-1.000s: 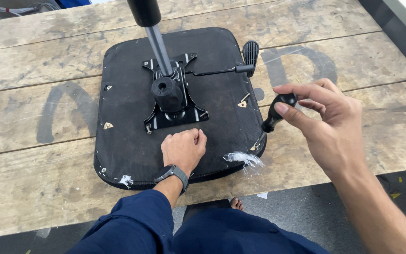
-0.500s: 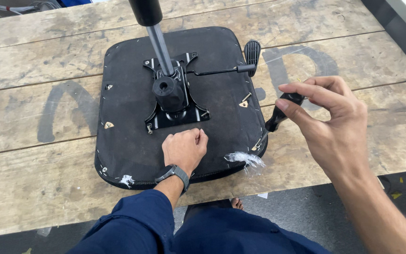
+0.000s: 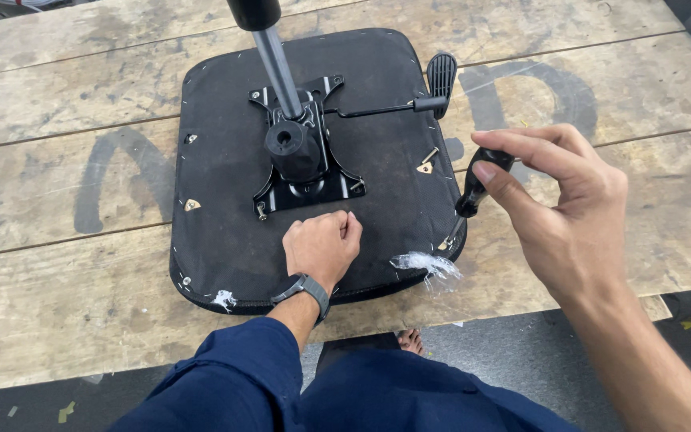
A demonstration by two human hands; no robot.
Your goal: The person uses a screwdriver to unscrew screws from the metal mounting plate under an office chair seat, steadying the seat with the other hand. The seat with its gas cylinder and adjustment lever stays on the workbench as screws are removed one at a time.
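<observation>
A black office-chair seat (image 3: 225,200) lies upside down on a wooden table (image 3: 57,168). A black metal mechanism plate (image 3: 307,160) with a gas-lift post (image 3: 269,48) and a lever with a paddle handle (image 3: 441,76) is bolted at its middle. My left hand (image 3: 323,244) rests as a closed fist on the seat just below the plate. My right hand (image 3: 557,208) holds a black-handled screwdriver (image 3: 473,192), its tip at the seat's lower right corner near a screw.
A scrap of clear plastic (image 3: 427,266) sticks to the seat's front right edge. Small metal brackets (image 3: 192,205) sit near the seat's corners. The table's front edge runs below the seat, with dark floor (image 3: 473,352) and my blue-clad legs (image 3: 377,392) beneath.
My right hand has shifted its fingers on the screwdriver handle, which stays at the seat's right corner. The left fist has not moved.
</observation>
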